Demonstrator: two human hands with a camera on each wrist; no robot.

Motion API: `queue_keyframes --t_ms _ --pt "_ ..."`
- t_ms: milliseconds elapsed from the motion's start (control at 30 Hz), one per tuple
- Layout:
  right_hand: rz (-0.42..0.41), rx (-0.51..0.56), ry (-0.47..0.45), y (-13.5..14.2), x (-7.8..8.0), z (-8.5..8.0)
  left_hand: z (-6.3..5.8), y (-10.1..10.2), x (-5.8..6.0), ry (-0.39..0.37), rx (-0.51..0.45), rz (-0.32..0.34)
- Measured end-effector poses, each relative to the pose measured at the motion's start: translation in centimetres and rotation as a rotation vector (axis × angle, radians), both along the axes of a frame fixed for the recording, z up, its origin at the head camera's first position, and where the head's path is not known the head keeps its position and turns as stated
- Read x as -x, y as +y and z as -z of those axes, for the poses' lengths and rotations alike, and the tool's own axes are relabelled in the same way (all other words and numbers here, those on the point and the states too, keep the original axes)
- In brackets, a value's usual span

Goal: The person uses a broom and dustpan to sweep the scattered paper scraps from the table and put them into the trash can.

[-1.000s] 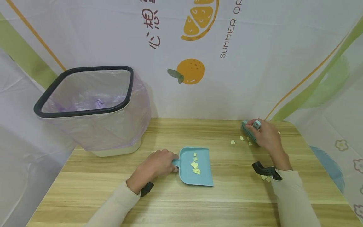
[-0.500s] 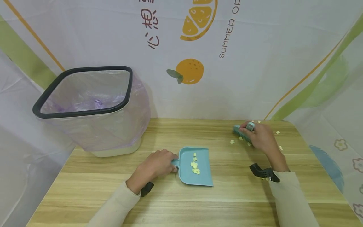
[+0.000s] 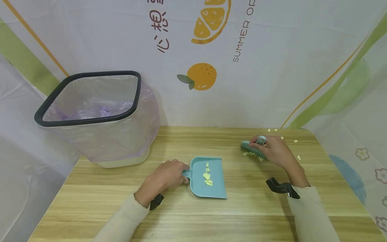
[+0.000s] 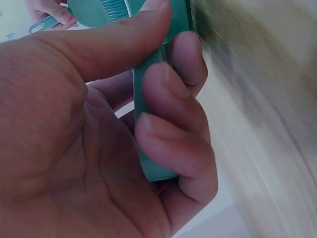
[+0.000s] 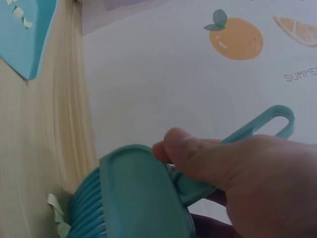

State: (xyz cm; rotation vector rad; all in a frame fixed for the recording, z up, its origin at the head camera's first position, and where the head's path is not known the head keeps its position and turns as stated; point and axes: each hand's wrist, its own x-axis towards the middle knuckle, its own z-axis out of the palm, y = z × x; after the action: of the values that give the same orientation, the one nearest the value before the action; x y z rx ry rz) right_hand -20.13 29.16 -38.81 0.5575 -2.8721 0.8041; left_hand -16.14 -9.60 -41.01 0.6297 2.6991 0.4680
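Note:
My left hand grips the handle of a light-blue dustpan, which lies flat on the table with its wide edge facing right. Several small yellow paper scraps sit in the pan. In my right hand I hold a teal hand brush by its looped handle, thumb laid along it. The brush's bristles are down at the tabletop, right of the pan. A few paper scraps lie against the bristles.
A waste bin with a black rim and a thin purple liner stands at the table's back left. More paper scraps are scattered at the back right of the wooden table. A printed cloth hangs behind.
My right hand has swept the brush leftward and a little toward me, and scraps have gathered at its bristles. The left hand and dustpan have stayed in place.

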Motion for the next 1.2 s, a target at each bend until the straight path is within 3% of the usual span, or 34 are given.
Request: queue_keyframes --t_ms 300,633,933,1067,1200 --pt "-0.109 -0.004 0.016 -0.5 -0.7 -0.5 0.1 0.0 0.0 0.006 0.003 0.003" --pt "-0.256 0.072 -0.082 -1.1 -1.7 -1.2 0.0 0.0 0.0 0.006 0.004 0.004" --pt "-0.338 0.106 -0.183 -1.6 -2.2 -1.2 0.0 0.0 0.1 0.002 -0.002 0.004" --pt "-0.396 0.118 -0.169 -1.7 -2.2 -1.2 -0.1 0.0 0.1 0.001 -0.007 0.008" --pt "-0.396 0.119 -0.148 -1.7 -2.4 -1.3 -0.1 0.0 0.1 0.002 -0.01 0.011"
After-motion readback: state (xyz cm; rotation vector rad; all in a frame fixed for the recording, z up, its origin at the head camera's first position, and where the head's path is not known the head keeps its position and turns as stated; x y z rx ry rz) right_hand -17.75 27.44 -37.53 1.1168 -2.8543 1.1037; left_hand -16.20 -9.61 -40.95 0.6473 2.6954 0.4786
